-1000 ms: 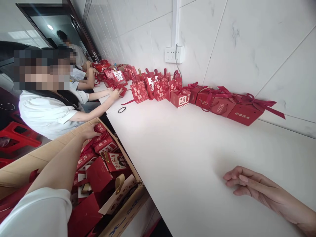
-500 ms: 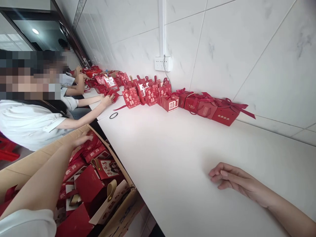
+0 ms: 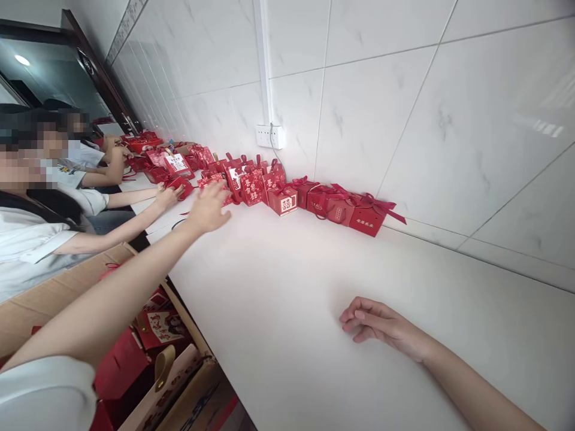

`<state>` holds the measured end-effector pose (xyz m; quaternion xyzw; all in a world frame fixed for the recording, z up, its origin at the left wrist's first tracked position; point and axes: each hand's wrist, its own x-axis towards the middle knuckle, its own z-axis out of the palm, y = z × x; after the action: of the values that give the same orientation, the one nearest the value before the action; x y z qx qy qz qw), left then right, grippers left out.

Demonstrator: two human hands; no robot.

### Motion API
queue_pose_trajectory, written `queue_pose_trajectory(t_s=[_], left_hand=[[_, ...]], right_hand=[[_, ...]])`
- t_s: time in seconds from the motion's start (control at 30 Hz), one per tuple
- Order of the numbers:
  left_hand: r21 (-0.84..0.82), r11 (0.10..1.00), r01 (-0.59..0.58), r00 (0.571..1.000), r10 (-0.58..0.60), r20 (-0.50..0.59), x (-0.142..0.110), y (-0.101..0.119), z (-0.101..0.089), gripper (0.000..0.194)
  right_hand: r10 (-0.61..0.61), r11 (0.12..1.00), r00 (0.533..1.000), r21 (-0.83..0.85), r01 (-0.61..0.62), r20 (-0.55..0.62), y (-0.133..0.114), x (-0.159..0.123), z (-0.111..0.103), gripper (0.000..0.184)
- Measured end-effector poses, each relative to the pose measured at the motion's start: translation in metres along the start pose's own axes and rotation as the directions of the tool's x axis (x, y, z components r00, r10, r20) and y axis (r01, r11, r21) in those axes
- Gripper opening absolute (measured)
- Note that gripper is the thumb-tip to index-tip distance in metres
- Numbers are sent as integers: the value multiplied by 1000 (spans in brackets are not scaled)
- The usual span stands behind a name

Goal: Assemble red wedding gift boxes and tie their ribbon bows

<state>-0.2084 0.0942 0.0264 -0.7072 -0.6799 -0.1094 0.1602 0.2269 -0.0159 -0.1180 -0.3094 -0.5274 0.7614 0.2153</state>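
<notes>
My left hand (image 3: 209, 208) is stretched over the far part of the table, its fingers spread and open. It is nearest to a red patterned gift box (image 3: 211, 188), which it partly covers; whether they touch I cannot tell. Beside it stand several more red boxes with ribbon loops, one a patterned box (image 3: 251, 188) and one a small box with a white character panel (image 3: 283, 202). My right hand (image 3: 375, 320) rests on its side on the white table (image 3: 287, 281), fingers loosely bent, slightly apart and holding nothing.
A cardboard carton (image 3: 81, 278) full of red gift boxes stands against the table's left edge, under my left arm. Along the tiled wall runs a row of ribboned boxes (image 3: 365, 220). At left, a co-worker's hand (image 3: 168, 196) handles a red box. A socket (image 3: 269, 136) is on the wall.
My left hand has left the carton, without a box, and reached forward over the table to the standing gift boxes. My view has turned right; my right hand stays on the table.
</notes>
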Motion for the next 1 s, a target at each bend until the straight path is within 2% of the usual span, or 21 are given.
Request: queue_pose_trajectory(t_s=[0.07, 0.13, 0.23, 0.33, 0.4, 0.5, 0.6, 0.7, 0.8, 0.93, 1.0], left_hand=[[-19, 993, -115, 993, 116, 39, 20, 24, 18, 59], [-94, 990, -104, 992, 111, 66, 38, 47, 42, 65], [-344, 939, -10, 996, 39, 78, 60, 74, 84, 72], [-639, 768, 35, 998, -59, -16, 71, 89, 126, 81], [-721, 689, 73, 985, -162, -55, 78, 94, 150, 88], [-774, 621, 120, 959, -273, -71, 90, 96, 178, 94], [-800, 590, 110, 954, -288, -82, 106, 93, 193, 97], [-819, 568, 81, 947, -299, -114, 119, 87, 201, 106], [-826, 559, 79, 958, -271, -92, 128, 78, 202, 112], [-826, 560, 58, 984, -172, -48, 136, 67, 198, 122], [-824, 564, 56, 985, -166, -46, 138, 63, 194, 124]], right_hand=[[-9, 1000, 1000, -9, 9, -1, 1, 0, 0, 25], [-10, 1000, 1000, -17, 10, 1, 1, 1, -1, 25], [-10, 1000, 1000, -14, 10, 14, 1, 2, -2, 26], [-11, 1000, 1000, -10, 12, 24, -2, 3, -3, 25], [-9, 1000, 1000, -4, 9, 30, -4, 3, -3, 25], [0, 1000, 999, 30, -2, 52, -5, 4, -5, 24], [12, 998, 998, 64, -16, 55, -5, 6, -7, 23], [34, 996, 997, 76, -39, 66, -4, 7, -9, 23], [46, 994, 996, 94, -53, 78, -4, 8, -10, 23], [44, 992, 997, 114, -52, 71, 0, 7, -11, 21], [41, 991, 996, 125, -51, 75, 1, 6, -11, 21]])
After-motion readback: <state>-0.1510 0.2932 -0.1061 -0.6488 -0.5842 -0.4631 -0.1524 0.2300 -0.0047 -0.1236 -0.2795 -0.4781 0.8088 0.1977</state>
